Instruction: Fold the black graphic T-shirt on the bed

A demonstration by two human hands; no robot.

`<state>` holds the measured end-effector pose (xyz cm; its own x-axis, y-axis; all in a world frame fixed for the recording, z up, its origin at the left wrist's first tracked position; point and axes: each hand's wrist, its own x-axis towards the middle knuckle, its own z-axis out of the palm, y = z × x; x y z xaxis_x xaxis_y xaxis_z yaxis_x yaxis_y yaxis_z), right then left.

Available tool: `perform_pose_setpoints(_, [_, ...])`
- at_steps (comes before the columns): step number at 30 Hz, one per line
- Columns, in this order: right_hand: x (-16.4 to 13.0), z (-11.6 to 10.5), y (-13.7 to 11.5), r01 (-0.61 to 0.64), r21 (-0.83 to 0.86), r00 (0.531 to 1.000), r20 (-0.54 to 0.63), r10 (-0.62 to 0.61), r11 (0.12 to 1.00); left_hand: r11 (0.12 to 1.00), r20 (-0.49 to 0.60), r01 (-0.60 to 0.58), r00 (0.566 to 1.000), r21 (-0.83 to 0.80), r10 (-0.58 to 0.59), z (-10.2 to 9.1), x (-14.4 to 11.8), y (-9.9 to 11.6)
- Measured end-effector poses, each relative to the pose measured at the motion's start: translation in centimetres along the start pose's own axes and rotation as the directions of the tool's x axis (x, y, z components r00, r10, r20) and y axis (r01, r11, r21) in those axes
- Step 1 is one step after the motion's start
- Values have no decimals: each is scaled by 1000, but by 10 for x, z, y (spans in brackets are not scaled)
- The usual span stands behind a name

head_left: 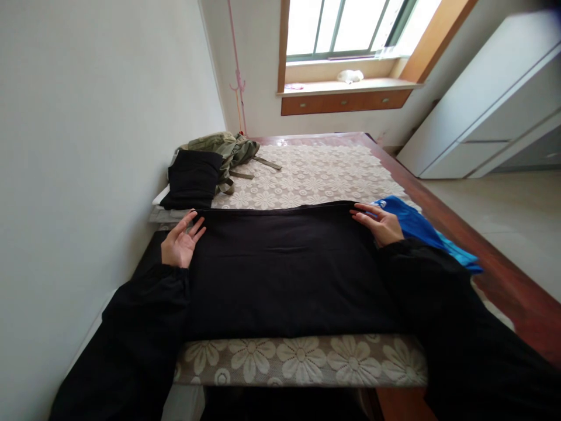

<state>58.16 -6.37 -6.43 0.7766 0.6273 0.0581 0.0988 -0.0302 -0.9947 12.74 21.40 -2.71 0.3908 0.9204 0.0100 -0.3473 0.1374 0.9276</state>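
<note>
While I watch through the head camera, both forearms in black sleeves cover the near corners of the black cloth (284,269), so I cannot make out its near edge on either side; the sleeves run off the bottom of the frame. The left hand (179,244) lies palm up with fingers loosely spread at the cloth's far left corner, thumb and fingertips at the edge; whether it pinches the fabric I cannot tell. The right hand (380,225) rests with fingers spread on the far right corner, fingertips on the hem, nothing clearly clamped.

A blue garment (416,229) lies just beside the right hand, partly hidden under that sleeve; it carries a small white mark near its far end (too small for me to read). No other writing shows.

The cloth lies flat on the floral lace bed cover (315,172), its long axis running left to right across the bed, its far edge straight between the two hands. Farther off, by the wall, a folded black garment (193,178) lies against an olive green garment (225,149).
</note>
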Motion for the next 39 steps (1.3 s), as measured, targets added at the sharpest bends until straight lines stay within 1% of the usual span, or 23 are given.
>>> perform_pose_setpoints(2, [1,1,3,32,-45,999,-12,-32,999,1000,0,-15,1000,26,15,1,0,-2])
perform_pose_setpoints(3, [1,1,3,17,-61,1000,-10,-18,998,999,-1,-13,1000,36,13,1,0,-2])
perform_pose_setpoints(6, [3,4,-4,-86,-121,996,16,89,989,997,3,-1,1000,77,1,3,3,0])
perform_pose_setpoints(7, [2,4,-9,-100,-143,994,25,105,985,994,1,4,1000,109,-4,3,3,2])
perform_pose_setpoints(9, [-7,-1,-23,-57,-201,997,39,66,978,971,-15,21,1000,237,-18,2,-2,9])
perform_pose_setpoints(10, [-15,-5,-31,-10,-249,999,48,23,969,940,-24,28,1000,340,-21,1,-9,14])
perform_pose_setpoints(11, [-26,-12,-39,42,-311,998,61,-24,949,887,-27,33,999,461,-23,-1,-18,20])
perform_pose_setpoints(12, [-41,-20,-47,90,-386,995,81,-64,918,809,-23,27,1000,588,-16,-5,-31,26])
perform_pose_setpoints(14, [-77,-38,-58,150,-555,987,133,-90,818,594,-2,10,1000,804,-14,-14,-65,35])
perform_pose_setpoints(15, [-98,-48,-61,158,-637,984,161,-70,755,485,-11,17,1000,874,-15,-21,-84,39])
perform_pose_setpoints(16, [-119,-57,-61,152,-703,983,183,-30,694,397,-32,38,999,917,-20,-28,-104,41])
perform_pose_setpoints(17, [-138,-66,-60,132,-752,980,196,28,646,340,-59,67,998,938,-35,-36,-123,42])
perform_pose_setpoints(18, [-156,-74,-58,103,-783,974,203,96,613,315,-91,105,994,943,-60,-44,-140,42])
perform_pose_setpoints(20, [-182,-85,-54,34,-807,953,203,224,590,326,-160,209,972,922,-172,-58,-168,41])
perform_pose_setpoints(21, [-191,-89,-52,7,-801,940,210,270,599,346,-188,262,954,901,-233,-63,-177,40])
perform_pose_setpoints(23, [-200,-93,-51,-21,-759,917,246,315,651,390,-216,347,915,853,-342,-69,-189,40])
perform_pose_setpoints(26, [-205,-91,-52,-73,-679,901,269,340,731,447,-226,430,870,784,-439,-70,-193,41])
perform_pose_setpoints(30, [-210,-84,-48,-176,-621,881,246,404,763,485,-230,493,832,722,-505,-65,-195,41])
perform_pose_setpoints(33, [-216,-83,-42,-240,-568,863,248,441,788,511,-212,508,821,693,-530,-63,-200,38])
perform_pose_setpoints(35, [-219,-86,-39,-295,-488,870,217,442,822,553,-182,507,824,661,-537,-62,-202,35])
perform_pose_setpoints(37, [-219,-93,-34,-371,-365,879,159,450,854,613,-153,511,828,603,-540,-63,-203,32])
perform_pose_setpoints(39, [-218,-100,-28,-436,-277,869,119,481,856,647,-136,536,816,542,-561,-66,-203,29])
